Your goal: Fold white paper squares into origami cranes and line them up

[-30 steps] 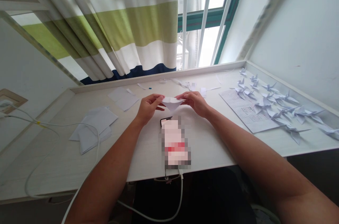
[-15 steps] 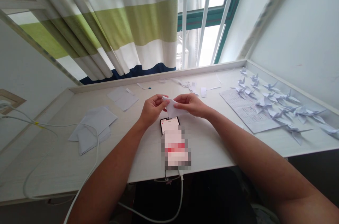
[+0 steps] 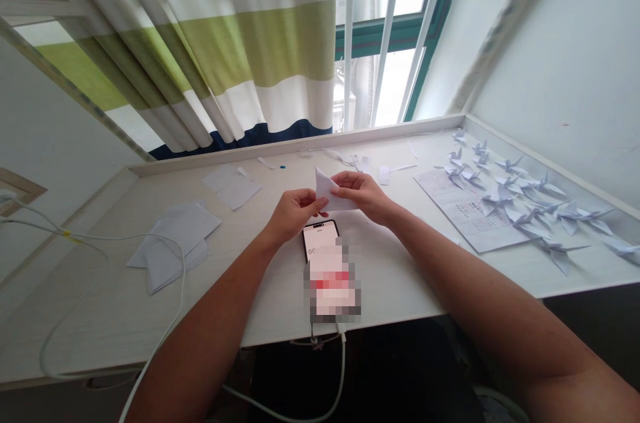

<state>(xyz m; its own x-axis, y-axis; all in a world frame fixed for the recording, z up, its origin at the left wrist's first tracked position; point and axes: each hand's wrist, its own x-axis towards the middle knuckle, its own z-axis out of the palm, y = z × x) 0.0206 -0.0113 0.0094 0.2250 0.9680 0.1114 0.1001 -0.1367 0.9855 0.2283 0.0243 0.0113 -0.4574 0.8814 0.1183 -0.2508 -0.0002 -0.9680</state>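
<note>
A folded white paper (image 3: 327, 187), with a pointed corner upward, is held between both hands above the desk. My left hand (image 3: 298, 212) pinches its lower left edge between thumb and fingers. On the other side my right hand (image 3: 364, 195) grips it, thumb in front and fingers behind. Just below the hands lies a phone (image 3: 321, 236) with a lit screen, partly blurred out. Several folded paper cranes (image 3: 523, 213) rest at the right, some of them on a written sheet (image 3: 453, 209).
A stack of white paper (image 3: 175, 243) lies at the left, more sheets (image 3: 239, 191) behind it. A white cable (image 3: 183, 269) crosses the desk's left side. Paper scraps (image 3: 384, 175) lie toward the back rim (image 3: 300, 143). A curtain hangs behind.
The paper has turned so its pointed corner stands up, and more of its face shows. My left hand has moved slightly down and right, uncovering the phone's top.
</note>
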